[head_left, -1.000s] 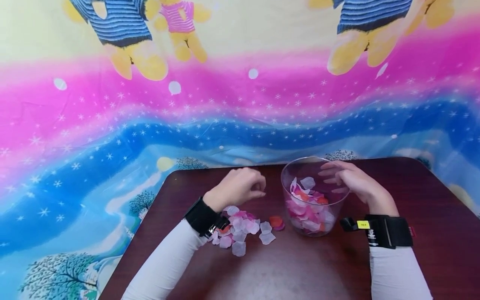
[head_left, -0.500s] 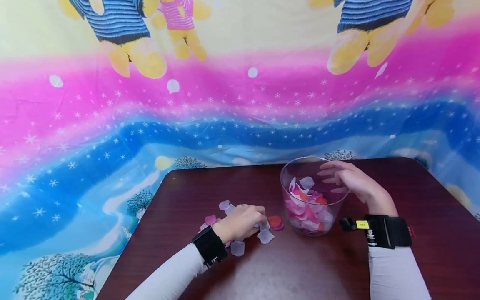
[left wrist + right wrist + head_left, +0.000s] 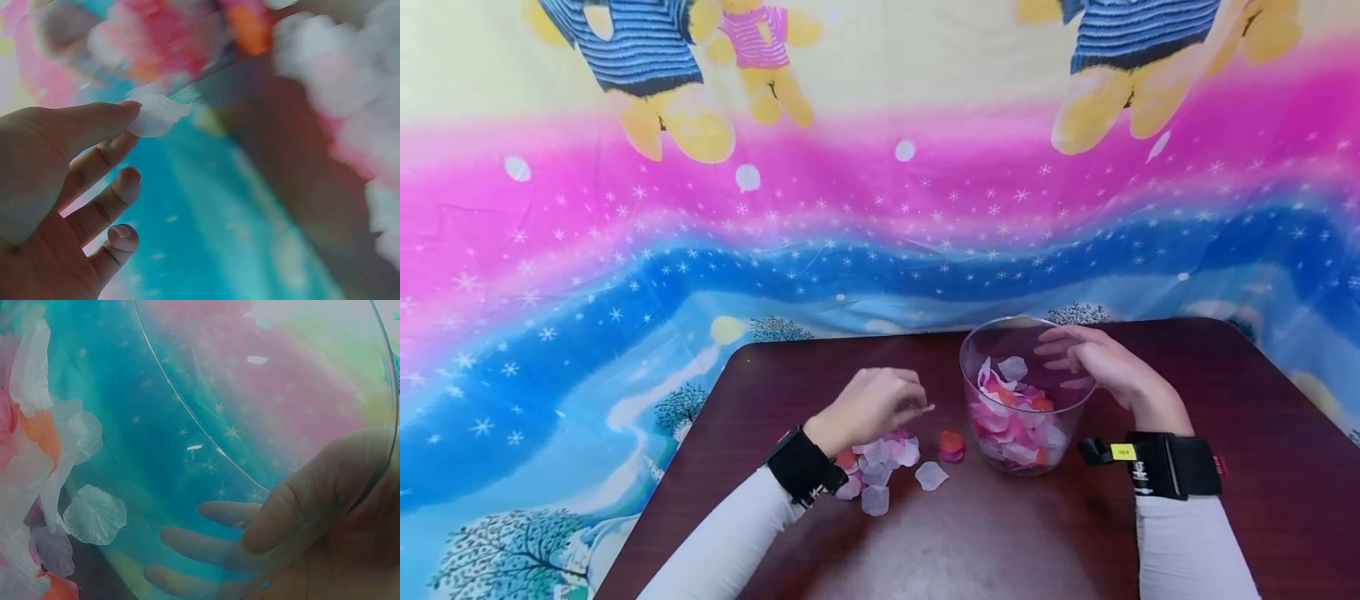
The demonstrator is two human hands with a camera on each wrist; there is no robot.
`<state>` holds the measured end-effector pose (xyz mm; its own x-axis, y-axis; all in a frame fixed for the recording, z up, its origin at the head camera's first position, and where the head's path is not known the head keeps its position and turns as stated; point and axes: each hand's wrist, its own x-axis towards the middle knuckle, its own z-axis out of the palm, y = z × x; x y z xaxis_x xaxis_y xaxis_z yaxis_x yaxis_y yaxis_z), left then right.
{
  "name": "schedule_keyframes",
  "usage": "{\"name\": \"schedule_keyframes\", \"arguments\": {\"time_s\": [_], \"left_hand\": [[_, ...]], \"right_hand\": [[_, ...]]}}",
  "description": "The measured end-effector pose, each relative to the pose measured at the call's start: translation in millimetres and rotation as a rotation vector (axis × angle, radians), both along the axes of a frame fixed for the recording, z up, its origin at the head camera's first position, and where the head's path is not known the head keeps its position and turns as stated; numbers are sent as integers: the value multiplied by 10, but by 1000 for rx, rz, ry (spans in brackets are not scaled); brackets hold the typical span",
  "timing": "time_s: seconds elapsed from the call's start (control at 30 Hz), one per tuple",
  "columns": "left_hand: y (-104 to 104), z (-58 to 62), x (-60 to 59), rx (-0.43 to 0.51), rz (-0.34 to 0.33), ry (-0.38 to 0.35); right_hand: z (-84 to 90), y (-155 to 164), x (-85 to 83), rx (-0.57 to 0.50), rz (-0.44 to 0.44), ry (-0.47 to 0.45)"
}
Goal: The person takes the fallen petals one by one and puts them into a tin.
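Head view: the clear round plastic bowl (image 3: 1026, 392) stands on the dark brown worktop (image 3: 1000, 542), roughly a third full of pink, white and orange fabric petals. A loose pile of pale and pink petals (image 3: 880, 467) lies at the bowl's 9 o'clock, so by my judgement part of the work is done and a good handful is left. The left hand (image 3: 868, 408) hovers above the pile, wrist raised, its grip closed in a pinch on a single white petal (image 3: 925, 408) pointing toward the bowl. The right hand (image 3: 1101, 367) curls round the bowl's wall at 3 o'clock.

Left wrist view: thumb and forefinger pinch the white petal (image 3: 156, 115); the other fingers (image 3: 125, 187) are loosely bent.

Right wrist view: through the clear wall, the right hand (image 3: 300, 531) wraps the bowl (image 3: 206, 425), thumb and fingers pressed against it.
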<state>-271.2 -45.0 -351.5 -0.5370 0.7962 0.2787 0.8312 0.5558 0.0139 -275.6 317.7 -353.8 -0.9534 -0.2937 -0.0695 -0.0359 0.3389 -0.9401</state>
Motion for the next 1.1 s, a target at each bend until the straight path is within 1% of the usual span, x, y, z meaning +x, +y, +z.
{"name": "schedule_keyframes", "arguments": {"time_s": [0.1,0.23,0.3,0.37,0.43,0.57,0.6,0.67,0.73,0.83,0.97,1.1], "left_hand": [[35,282,-15,64,-19,35],[183,637,-40,160,-57,66],[290,755,-57,184,-73,63],[418,821,-72,176,-85,48],[552,832,-92,143,-98,24],[770,743,-125,64,-98,-17],[802,720,-130,48,-94,-27],[786,663,-143,29,-74,-46],[730,634,-165,24,-54,-60],[582,632,-197,38,-31,-62],[320,628,-216,47,-27,-70],[26,545,-202,30,-1,-103]], "right_hand": [[0,-5,4,1,0,0],[1,13,13,5,-5,3],[-1,18,16,6,-7,4],[-4,20,19,9,-10,4],[-3,17,20,12,-13,2],[-4,2,14,12,-18,-8],[-1,0,13,10,-18,-11],[-5,-47,8,6,-14,-18],[-2,-76,5,7,-10,-14],[13,-85,5,10,-10,-5],[21,-37,8,22,-9,-14],[20,-23,-28,37,7,-35]]}}
